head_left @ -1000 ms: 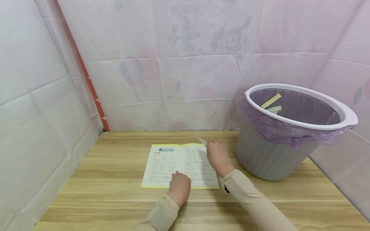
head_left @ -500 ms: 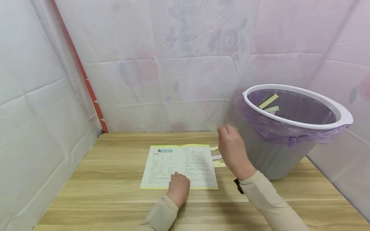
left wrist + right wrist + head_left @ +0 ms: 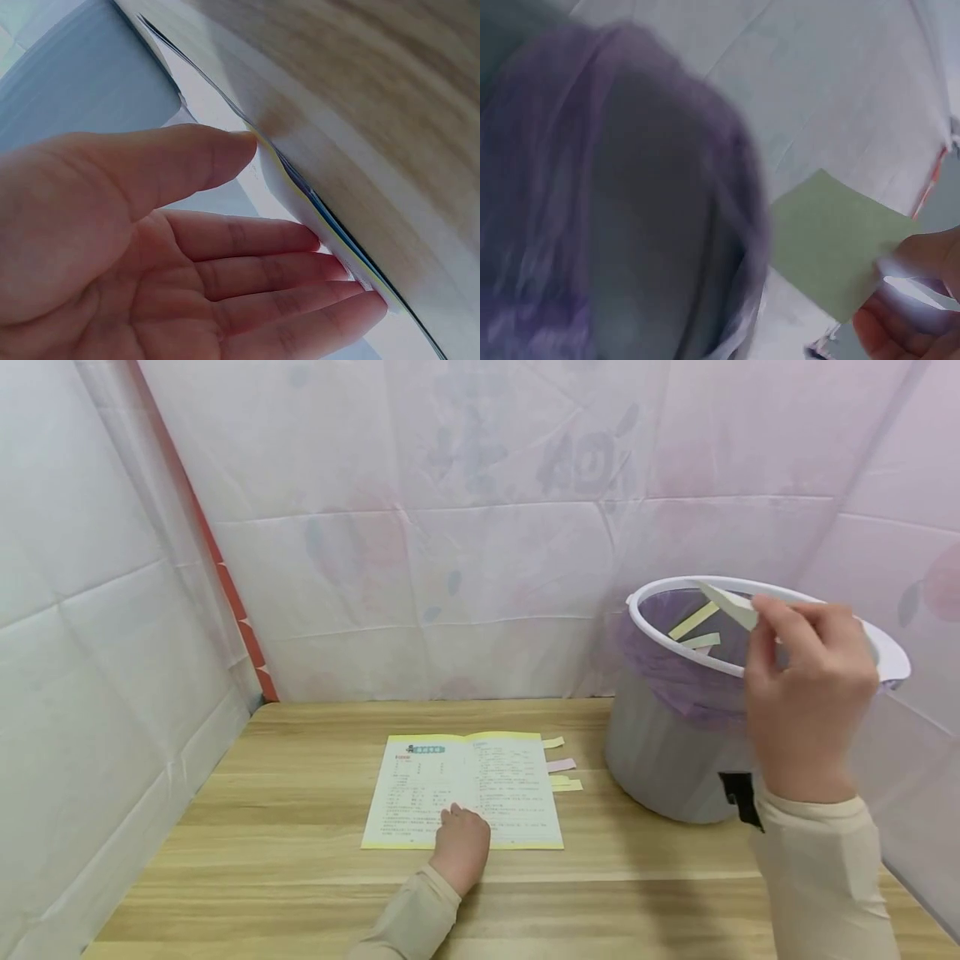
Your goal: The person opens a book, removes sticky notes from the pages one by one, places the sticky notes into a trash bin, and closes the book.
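My right hand (image 3: 813, 693) pinches a pale green sticky note (image 3: 726, 603) over the bin's opening; its square green face shows in the right wrist view. Below it stands a grey trash bin (image 3: 667, 747) with a white rim and a purple liner. An open booklet (image 3: 517, 793) with printed pages and yellow borders lies flat on the table. My left hand (image 3: 462, 847) rests on its lower middle edge, and in the left wrist view the nearly straight fingertips (image 3: 371, 300) touch the page. Several paper tabs (image 3: 561, 766), yellow and pink, stick out from the booklet's right side.
Inside the bin lie a yellow strip (image 3: 693, 620) and a green strip (image 3: 702, 642). Pale printed sheeting (image 3: 420, 577) walls in the wooden table (image 3: 285, 860) at the back and both sides.
My right hand has carried the sticky note from the booklet's upper right, up and right to the bin. The tabs beside the booklet have come into sight. My left hand stays on the page.
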The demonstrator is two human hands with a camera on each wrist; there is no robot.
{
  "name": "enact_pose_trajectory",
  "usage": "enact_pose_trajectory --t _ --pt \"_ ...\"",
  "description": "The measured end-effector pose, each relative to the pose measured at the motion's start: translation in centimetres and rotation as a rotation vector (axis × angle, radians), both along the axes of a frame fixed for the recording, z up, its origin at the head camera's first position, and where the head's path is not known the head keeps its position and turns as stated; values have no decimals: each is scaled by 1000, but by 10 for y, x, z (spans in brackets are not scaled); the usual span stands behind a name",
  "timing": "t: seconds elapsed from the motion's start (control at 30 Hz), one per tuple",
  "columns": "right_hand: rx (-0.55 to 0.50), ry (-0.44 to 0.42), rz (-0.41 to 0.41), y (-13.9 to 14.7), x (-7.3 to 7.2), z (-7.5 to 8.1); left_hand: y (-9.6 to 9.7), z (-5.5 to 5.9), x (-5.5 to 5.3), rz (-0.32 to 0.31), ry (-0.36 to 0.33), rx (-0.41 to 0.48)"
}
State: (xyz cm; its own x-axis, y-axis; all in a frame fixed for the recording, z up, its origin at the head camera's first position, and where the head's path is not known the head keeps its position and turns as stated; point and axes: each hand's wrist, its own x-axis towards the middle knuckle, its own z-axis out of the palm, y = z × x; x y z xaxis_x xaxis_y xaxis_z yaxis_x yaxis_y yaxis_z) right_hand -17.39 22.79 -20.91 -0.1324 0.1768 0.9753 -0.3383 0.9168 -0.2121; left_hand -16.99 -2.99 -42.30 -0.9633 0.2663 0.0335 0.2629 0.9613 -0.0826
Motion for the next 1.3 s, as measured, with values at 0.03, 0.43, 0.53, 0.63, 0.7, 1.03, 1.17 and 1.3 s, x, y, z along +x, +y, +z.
enact_pose_trajectory --t 0.03,0.43,0.53,0.63,0.7,1.03,1.17,1.3 --pt "6 -39 -19 7 0 0 0 0 0 2 2 -4" --pt "28 -376 -123 35 -1 -5 1 4 0 7 -34 -23" --pt "11 -399 -125 36 -1 -5 0 3 1 2 -31 -31" --pt "-3 -414 -128 37 -1 -5 0 1 0 -5 -27 -38" --pt "-9 -417 -127 38 -1 -6 0 0 0 -7 -22 -34" --pt "42 -337 202 8 13 -7 1 1 -1 5 -49 -22" --pt "19 -440 490 -15 12 -17 1 1 1 -7 -16 -33" --pt "-46 -695 637 -37 2 -43 0 1 1 -20 14 -39"
